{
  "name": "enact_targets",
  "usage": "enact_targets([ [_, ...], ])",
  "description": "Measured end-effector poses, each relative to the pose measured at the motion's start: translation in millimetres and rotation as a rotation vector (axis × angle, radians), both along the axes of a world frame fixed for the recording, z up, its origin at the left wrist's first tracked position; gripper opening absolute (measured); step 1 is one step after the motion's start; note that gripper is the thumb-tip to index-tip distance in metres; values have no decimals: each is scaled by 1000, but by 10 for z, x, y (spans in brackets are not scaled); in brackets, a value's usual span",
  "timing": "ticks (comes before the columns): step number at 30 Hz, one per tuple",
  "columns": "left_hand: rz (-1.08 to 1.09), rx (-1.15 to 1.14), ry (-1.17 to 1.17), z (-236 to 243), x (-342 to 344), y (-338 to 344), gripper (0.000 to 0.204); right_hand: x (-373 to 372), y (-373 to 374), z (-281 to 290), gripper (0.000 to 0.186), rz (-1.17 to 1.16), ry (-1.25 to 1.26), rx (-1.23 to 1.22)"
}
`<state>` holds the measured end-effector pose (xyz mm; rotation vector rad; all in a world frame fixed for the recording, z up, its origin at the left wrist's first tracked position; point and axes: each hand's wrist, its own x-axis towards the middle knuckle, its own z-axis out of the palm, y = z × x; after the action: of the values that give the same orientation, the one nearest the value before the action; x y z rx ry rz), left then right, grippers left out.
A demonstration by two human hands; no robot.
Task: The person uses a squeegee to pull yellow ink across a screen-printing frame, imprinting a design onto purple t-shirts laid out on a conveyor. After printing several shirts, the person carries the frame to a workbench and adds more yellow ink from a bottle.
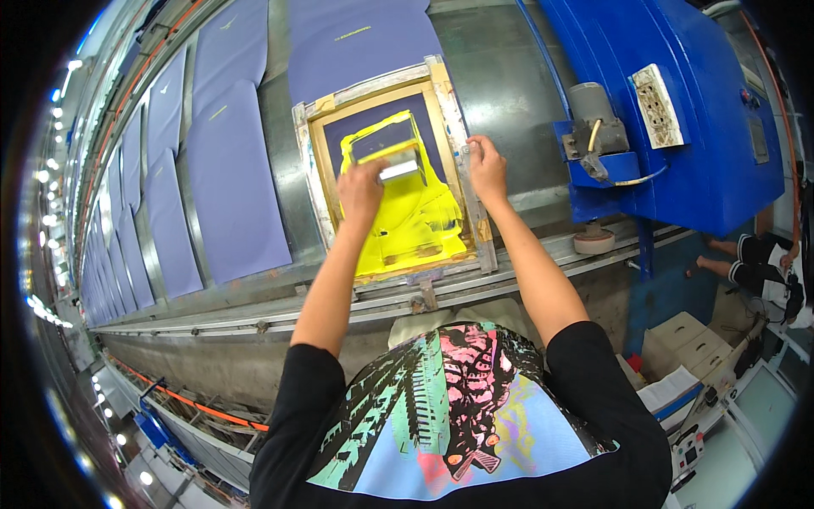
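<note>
A screen-printing frame (323, 208) lies on the long metal table, with bright yellow ink (415, 222) spread thickly over its mesh. My left hand (362, 188) is closed round one end of a squeegee (400, 165), which is slightly blurred and sits across the upper part of the ink. Dark purple shows through the mesh above the ink. At the frame's right side, my right hand (487, 170) has its fingers curled on the rim. Part of the squeegee's handle is hidden by my left hand.
Purple sheets (233, 187) lie in rows along the table to the left, and another purple sheet (360, 47) lies beyond the frame. A blue machine (678, 127) with a socket strip (660, 106) stands at right. A metal rail (280, 321) runs along the near edge. Another person (763, 271) is at far right.
</note>
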<state>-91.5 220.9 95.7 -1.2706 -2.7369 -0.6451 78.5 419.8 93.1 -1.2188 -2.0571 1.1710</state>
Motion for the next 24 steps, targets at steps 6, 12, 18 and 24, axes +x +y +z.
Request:
enact_targets([
  [6,-86,40,-8,119,1012,-700,31,55,6,-27,19,-3,-28,-9],
  [12,-39,39,-120,54,565,-535,39,89,-46,-47,19,-17,-51,6],
  [18,20,-309,-404,257,-1055,481,38,41,-24,67,20,2,-77,-50],
  [24,41,-161,-196,228,-637,484,36,50,-30,123,17,-8,-31,-18],
])
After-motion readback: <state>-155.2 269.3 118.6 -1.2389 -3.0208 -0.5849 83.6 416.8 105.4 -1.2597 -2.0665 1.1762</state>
